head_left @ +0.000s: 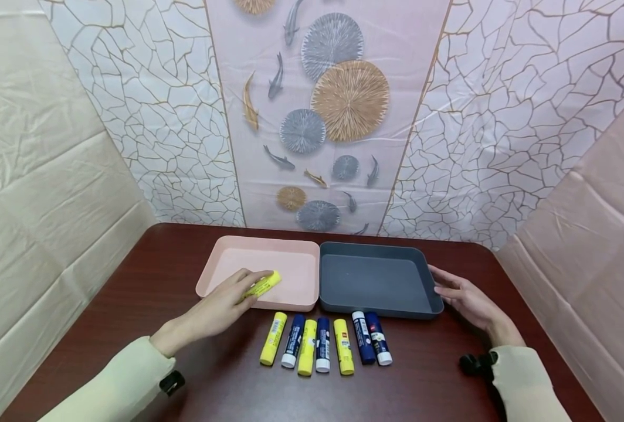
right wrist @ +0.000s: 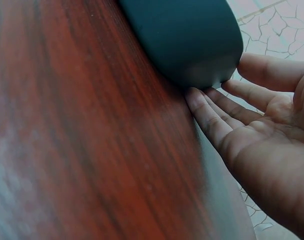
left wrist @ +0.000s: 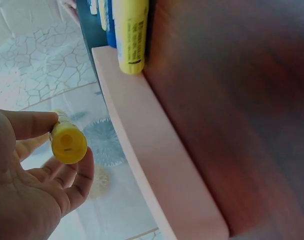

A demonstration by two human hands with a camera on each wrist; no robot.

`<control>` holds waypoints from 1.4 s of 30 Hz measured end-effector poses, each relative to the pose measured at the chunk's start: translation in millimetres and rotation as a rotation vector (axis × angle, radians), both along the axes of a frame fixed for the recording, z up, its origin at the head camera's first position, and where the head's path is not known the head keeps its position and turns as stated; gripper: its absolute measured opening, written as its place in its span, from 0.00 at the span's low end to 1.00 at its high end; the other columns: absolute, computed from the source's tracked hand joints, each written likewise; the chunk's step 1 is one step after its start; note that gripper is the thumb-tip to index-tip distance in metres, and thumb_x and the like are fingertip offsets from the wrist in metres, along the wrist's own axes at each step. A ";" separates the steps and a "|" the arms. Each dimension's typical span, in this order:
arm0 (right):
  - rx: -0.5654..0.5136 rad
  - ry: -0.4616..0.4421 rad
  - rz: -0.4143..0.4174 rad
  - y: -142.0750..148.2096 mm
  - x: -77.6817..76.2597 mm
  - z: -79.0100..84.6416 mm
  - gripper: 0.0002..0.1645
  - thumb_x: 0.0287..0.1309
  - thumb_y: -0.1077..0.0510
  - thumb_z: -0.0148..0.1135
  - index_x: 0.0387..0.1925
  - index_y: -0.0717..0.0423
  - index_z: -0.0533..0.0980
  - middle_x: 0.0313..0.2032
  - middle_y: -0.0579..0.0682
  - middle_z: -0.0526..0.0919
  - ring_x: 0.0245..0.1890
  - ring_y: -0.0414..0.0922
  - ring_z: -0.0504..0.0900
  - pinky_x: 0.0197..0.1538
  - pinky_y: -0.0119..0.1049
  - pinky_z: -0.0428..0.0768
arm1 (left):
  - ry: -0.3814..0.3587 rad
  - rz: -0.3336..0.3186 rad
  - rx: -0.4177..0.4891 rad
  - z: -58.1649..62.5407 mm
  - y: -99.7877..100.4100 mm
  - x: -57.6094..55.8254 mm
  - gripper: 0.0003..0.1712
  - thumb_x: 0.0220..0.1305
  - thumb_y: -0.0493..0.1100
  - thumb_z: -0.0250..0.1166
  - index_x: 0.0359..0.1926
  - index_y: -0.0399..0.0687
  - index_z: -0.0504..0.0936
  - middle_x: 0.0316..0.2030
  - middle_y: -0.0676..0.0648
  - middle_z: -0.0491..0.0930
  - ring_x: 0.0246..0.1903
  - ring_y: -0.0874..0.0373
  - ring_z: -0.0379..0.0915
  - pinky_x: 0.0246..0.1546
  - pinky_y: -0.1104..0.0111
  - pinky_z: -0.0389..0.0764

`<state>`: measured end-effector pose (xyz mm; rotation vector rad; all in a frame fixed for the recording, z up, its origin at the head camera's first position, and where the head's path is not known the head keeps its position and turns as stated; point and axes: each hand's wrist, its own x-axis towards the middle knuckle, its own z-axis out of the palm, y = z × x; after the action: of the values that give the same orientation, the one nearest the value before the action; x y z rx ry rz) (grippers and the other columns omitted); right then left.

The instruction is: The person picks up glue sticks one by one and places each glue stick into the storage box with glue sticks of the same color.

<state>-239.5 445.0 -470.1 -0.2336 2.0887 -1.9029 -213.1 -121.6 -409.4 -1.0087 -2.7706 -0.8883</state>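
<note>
My left hand (head_left: pixel 218 306) pinches a yellow glue stick (head_left: pixel 265 284) between thumb and fingers, over the near part of the pink tray (head_left: pixel 291 264). In the left wrist view the round end of that glue stick (left wrist: pixel 69 146) faces the camera. At the right end of the dark grey tray (head_left: pixel 377 278), my right hand (head_left: pixel 467 300) touches the outer side with extended fingers. The right wrist view has its fingertips against the lower corner of the dark tray (right wrist: pixel 192 45). Both tray floors show nothing lying on them.
In front of the trays lies a row of several glue sticks, among them a yellow one (head_left: pixel 273 339) at the left end and a blue one (head_left: pixel 378 339) at the right. The trays stand side by side on the dark wooden table (head_left: pixel 270 398), near the patterned backdrop (head_left: pixel 185 117).
</note>
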 end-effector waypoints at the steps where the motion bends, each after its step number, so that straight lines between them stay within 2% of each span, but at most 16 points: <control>1: -0.002 0.002 0.000 0.2 -0.4 0.0 0.42 0.78 0.64 0.52 0.82 0.61 0.44 0.80 0.69 0.42 0.65 0.33 0.76 0.61 0.30 0.78 | -0.001 -0.002 -0.001 2.0 0.7 -2.6 0.31 0.75 0.36 0.62 0.75 0.54 0.70 0.54 0.50 0.75 0.48 0.57 0.71 0.51 0.57 0.75; 9: 0.014 0.017 0.010 3.0 -1.1 -3.1 0.42 0.78 0.64 0.52 0.82 0.62 0.44 0.80 0.69 0.43 0.65 0.35 0.76 0.61 0.31 0.78 | -0.055 -0.021 0.027 15.2 2.1 -20.6 0.30 0.76 0.38 0.61 0.76 0.54 0.70 0.52 0.48 0.76 0.47 0.55 0.71 0.49 0.56 0.74; 14: 0.019 0.013 0.000 1.8 -0.2 -3.3 0.42 0.78 0.63 0.52 0.82 0.61 0.45 0.80 0.69 0.44 0.65 0.35 0.76 0.61 0.30 0.78 | -0.068 -0.026 0.035 21.1 1.2 -30.1 0.31 0.76 0.37 0.62 0.76 0.54 0.69 0.59 0.45 0.75 0.53 0.51 0.73 0.54 0.53 0.75; 18: 0.014 0.001 -0.003 -0.3 0.8 -1.3 0.42 0.78 0.63 0.52 0.83 0.61 0.45 0.80 0.68 0.44 0.65 0.34 0.76 0.61 0.30 0.77 | -0.071 -0.033 0.038 22.5 -0.1 -37.6 0.32 0.75 0.36 0.62 0.76 0.53 0.69 0.65 0.42 0.74 0.61 0.46 0.73 0.58 0.48 0.75; 24: 0.001 -0.002 0.000 -1.5 1.1 -0.1 0.42 0.78 0.63 0.52 0.82 0.61 0.44 0.80 0.69 0.43 0.65 0.34 0.75 0.61 0.30 0.77 | -0.074 -0.027 0.041 23.9 -2.5 -45.4 0.32 0.74 0.35 0.63 0.75 0.54 0.71 0.66 0.41 0.74 0.63 0.44 0.72 0.60 0.46 0.75; 28: -0.006 -0.003 -0.001 -1.6 1.3 0.1 0.42 0.78 0.64 0.53 0.82 0.62 0.44 0.80 0.68 0.44 0.65 0.35 0.76 0.61 0.31 0.77 | -0.117 -0.025 0.074 25.4 -2.8 -51.6 0.33 0.73 0.33 0.63 0.75 0.55 0.71 0.68 0.41 0.71 0.65 0.43 0.70 0.61 0.45 0.75; 31: -0.008 -0.004 -0.002 -1.4 1.4 0.2 0.42 0.78 0.64 0.53 0.82 0.62 0.44 0.80 0.66 0.45 0.66 0.35 0.76 0.61 0.31 0.77 | -0.156 -0.038 0.084 27.1 -1.8 -57.5 0.33 0.74 0.32 0.62 0.76 0.55 0.69 0.67 0.41 0.71 0.64 0.44 0.70 0.59 0.46 0.75; 35: -0.008 0.002 -0.001 -0.1 0.9 -0.6 0.42 0.78 0.64 0.52 0.82 0.61 0.44 0.80 0.66 0.46 0.66 0.34 0.75 0.62 0.31 0.77 | -0.195 -0.051 0.096 31.7 0.2 -69.0 0.31 0.75 0.34 0.61 0.75 0.55 0.71 0.62 0.42 0.75 0.56 0.47 0.72 0.52 0.52 0.78; 38: -0.004 0.009 0.004 0.7 0.3 -1.6 0.42 0.78 0.63 0.52 0.82 0.61 0.44 0.80 0.66 0.46 0.66 0.33 0.75 0.62 0.30 0.77 | -0.182 -0.022 0.085 35.1 0.2 -78.9 0.29 0.75 0.36 0.62 0.73 0.58 0.74 0.58 0.46 0.78 0.51 0.51 0.73 0.46 0.57 0.79; 42: 0.005 0.012 0.011 1.0 -0.4 -3.0 0.42 0.78 0.63 0.52 0.83 0.61 0.44 0.80 0.67 0.45 0.66 0.34 0.75 0.62 0.30 0.77 | -0.171 0.005 0.053 36.6 -1.4 -90.2 0.29 0.74 0.35 0.62 0.72 0.59 0.76 0.57 0.48 0.79 0.52 0.52 0.74 0.47 0.57 0.79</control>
<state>-239.9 446.0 -473.1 -0.2552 2.0961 -1.8943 -303.4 -123.0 -372.7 -0.9594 -2.8673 -1.0897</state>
